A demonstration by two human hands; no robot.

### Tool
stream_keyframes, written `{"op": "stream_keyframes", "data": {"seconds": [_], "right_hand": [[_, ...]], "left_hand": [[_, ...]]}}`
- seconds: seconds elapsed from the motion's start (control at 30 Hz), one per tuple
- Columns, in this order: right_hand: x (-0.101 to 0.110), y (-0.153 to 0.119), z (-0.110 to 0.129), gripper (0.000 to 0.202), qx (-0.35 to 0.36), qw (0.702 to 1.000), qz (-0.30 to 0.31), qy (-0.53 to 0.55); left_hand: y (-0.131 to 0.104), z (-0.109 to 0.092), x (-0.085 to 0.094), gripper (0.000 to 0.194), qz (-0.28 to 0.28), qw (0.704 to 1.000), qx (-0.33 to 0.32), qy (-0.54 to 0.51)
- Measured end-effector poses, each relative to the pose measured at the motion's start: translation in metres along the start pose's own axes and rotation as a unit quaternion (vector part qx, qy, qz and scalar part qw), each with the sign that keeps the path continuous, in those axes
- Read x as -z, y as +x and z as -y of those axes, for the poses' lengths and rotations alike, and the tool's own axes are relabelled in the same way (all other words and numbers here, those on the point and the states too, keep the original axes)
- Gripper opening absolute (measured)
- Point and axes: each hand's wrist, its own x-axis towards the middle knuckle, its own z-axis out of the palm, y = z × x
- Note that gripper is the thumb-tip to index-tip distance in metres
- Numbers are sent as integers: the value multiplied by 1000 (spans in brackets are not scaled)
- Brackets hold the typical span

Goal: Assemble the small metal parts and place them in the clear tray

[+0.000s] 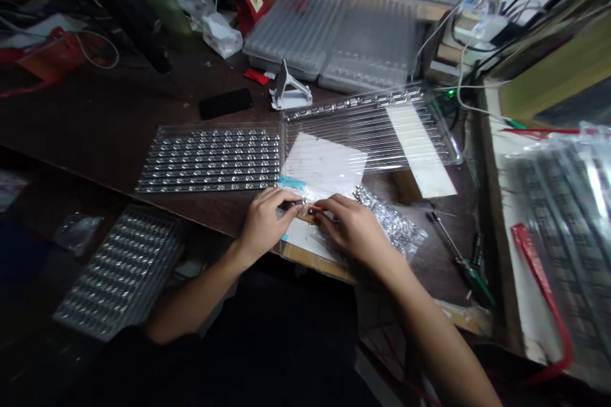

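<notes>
My left hand [268,216] pinches a small dark metal part [294,203] between thumb and fingers. Close beside it, my right hand [344,221] has its fingers pressed together at a small brown block [308,212]; whatever is in them is too small to name. Under both hands lies white paper [327,162]. A plastic bag of small shiny metal pieces [394,219] lies just right of my right hand. To the left, a clear tray [210,162] holds rows of small metal parts. Behind my hands, another ribbed clear tray [353,130] has such parts along its far row.
A black phone [225,103] and a white stand [290,92] lie farther back. Stacked clear trays [296,28] stand behind them. On the right are a green-handled screwdriver [465,270] and a white strip [420,149]. More filled trays [117,273] sit low at left.
</notes>
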Motion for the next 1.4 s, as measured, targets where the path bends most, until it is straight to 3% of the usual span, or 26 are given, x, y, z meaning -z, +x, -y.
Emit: {"op": "stream_keyframes", "data": {"seconds": [0.17, 0.37, 0.73, 1.03, 1.23, 1.4], "right_hand": [[22, -9, -15, 14, -72, 995, 62, -6], [16, -5, -9, 15, -66, 992, 103, -38], [14, -11, -16, 8, -68, 993, -11, 95], [12, -7, -14, 20, -22, 994, -14, 111], [6, -6, -17, 15, -69, 991, -58, 99], [-3, -1, -16, 14, -48, 990, -89, 100]], "left_hand": [[8, -15, -14, 3, 25, 998, -17, -49], [9, -16, -21, 4, 43, 998, 2, -49], [8, -15, -21, 5, 55, 998, 9, -40], [6, -11, -24, 6, 72, 997, 9, -12], [5, -12, -23, 6, 73, 997, 4, -23], [2, -15, -14, 6, 10, 999, 6, -53]]}}
